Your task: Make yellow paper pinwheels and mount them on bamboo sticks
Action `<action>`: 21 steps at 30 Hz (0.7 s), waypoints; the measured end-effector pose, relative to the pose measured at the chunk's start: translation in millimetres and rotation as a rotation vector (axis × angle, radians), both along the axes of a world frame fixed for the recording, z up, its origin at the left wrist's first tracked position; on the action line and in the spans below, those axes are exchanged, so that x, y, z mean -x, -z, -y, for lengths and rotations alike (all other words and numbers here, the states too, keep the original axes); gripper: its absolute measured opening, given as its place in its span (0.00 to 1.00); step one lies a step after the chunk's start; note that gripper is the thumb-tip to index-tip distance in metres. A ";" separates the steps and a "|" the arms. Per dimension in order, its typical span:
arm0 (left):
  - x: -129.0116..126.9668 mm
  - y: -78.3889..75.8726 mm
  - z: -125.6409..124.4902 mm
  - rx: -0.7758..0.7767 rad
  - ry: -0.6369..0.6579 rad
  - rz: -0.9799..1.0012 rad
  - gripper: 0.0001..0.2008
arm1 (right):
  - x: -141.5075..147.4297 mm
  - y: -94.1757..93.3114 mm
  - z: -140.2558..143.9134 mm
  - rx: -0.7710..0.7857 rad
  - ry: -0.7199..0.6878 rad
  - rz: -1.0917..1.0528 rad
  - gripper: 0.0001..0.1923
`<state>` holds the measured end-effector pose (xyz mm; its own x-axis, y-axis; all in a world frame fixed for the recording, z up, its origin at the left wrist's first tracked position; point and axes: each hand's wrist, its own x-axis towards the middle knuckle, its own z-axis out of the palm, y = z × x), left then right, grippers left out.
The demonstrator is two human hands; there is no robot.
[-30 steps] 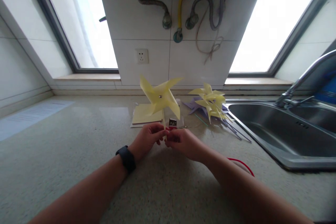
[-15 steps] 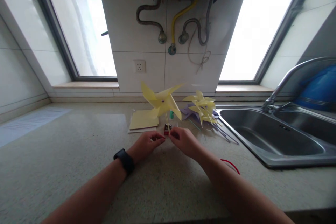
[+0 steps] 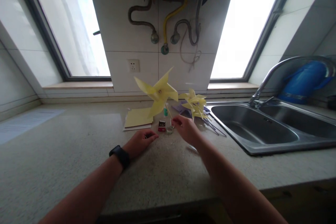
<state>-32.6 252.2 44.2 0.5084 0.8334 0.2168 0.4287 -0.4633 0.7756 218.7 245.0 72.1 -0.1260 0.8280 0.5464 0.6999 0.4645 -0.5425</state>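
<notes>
My right hand is closed around the thin stick of a yellow paper pinwheel, which stands up and leans left above the counter. My left hand, with a black watch on its wrist, rests low over the counter. Its fingers are curled and the thumb meets the index finger; whatever is between them is too small to name. Between the hands sit a small red box with dark contents and a clear tape roll. A little green-labelled container is behind them.
A stack of yellow paper sheets lies back left. More yellow pinwheels with purple ones beneath lie at the back right, beside the steel sink. A printed sheet is at the far left, and a blue container stands behind the faucet.
My right hand has raised the pinwheel and moved away from my left hand; the pinwheel's blades have turned. The red box and tape roll now show between the hands. The view has shifted right.
</notes>
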 end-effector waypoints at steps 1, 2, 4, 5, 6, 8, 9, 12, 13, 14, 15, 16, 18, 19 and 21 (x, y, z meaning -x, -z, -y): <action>0.1 -0.2 0.3 0.000 0.000 -0.006 0.17 | -8.9 -3.9 -2.0 -0.009 0.044 -0.026 0.07; 0.3 -0.4 0.6 0.001 0.000 -0.012 0.17 | -19.0 -7.8 -4.0 -0.017 0.094 -0.051 0.08; 0.5 -0.1 0.8 0.008 0.003 -0.022 0.17 | -41.4 -14.9 -7.7 -0.021 0.205 -0.098 0.11; 0.7 0.3 0.7 0.012 0.006 -0.025 0.17 | -53.1 -17.5 -9.3 -0.015 0.265 -0.118 0.13; 0.7 0.7 0.6 0.015 0.009 -0.027 0.18 | -64.5 -19.3 -10.6 -0.001 0.320 -0.132 0.13; 0.7 1.4 0.4 0.020 0.016 -0.028 0.18 | -85.6 -20.2 -12.9 0.046 0.428 -0.148 0.13; 0.7 1.6 0.3 0.022 0.019 -0.029 0.18 | -94.7 -19.4 -14.0 0.081 0.472 -0.150 0.13; 0.4 1.0 0.6 0.027 0.025 -0.034 0.18 | -113.6 -13.5 -19.0 0.201 0.555 -0.150 0.16; 0.3 0.5 0.9 0.027 0.026 -0.037 0.17 | -117.1 -10.7 -21.2 0.236 0.569 -0.150 0.17; 0.1 0.0 1.2 0.027 0.026 -0.041 0.17 | -119.4 -7.7 -23.6 0.267 0.577 -0.149 0.18; -0.1 -0.5 1.6 0.027 0.027 -0.045 0.17 | -120.6 -4.6 -26.0 0.294 0.582 -0.150 0.18; -0.3 -1.0 2.0 0.026 0.027 -0.049 0.17 | -121.0 -1.5 -28.5 0.315 0.582 -0.149 0.18; -0.8 -1.6 2.7 0.025 0.028 -0.057 0.17 | -120.7 4.2 -32.8 0.344 0.576 -0.150 0.18; -1.0 -1.7 3.0 0.024 0.029 -0.059 0.17 | -120.3 6.5 -34.5 0.352 0.573 -0.150 0.18; -1.2 -1.9 3.3 0.025 0.034 -0.063 0.17 | -119.8 9.8 -36.8 0.360 0.574 -0.148 0.18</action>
<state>-31.3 248.9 46.1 0.5483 0.8202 0.1633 0.4612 -0.4595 0.7590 338.5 281.8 62.3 0.4406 0.8744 0.2030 0.6878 -0.1835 -0.7023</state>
